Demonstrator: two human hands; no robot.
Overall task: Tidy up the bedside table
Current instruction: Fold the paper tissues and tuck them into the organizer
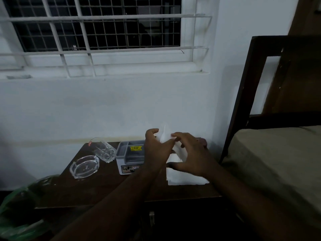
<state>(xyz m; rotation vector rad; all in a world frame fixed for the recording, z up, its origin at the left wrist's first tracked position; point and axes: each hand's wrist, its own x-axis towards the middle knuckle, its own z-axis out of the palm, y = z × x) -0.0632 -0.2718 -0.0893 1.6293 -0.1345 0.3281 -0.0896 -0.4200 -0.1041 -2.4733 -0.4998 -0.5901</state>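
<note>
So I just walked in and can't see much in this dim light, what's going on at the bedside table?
A person is tidying it. Both hands, the left hand and right hand, hold up a white sheet of paper over the dark bedside table, seemingly folding it. More white paper lies flat beneath. To the left sit a small grey box, a tipped clear glass and a glass ashtray, all untouched.
</note>
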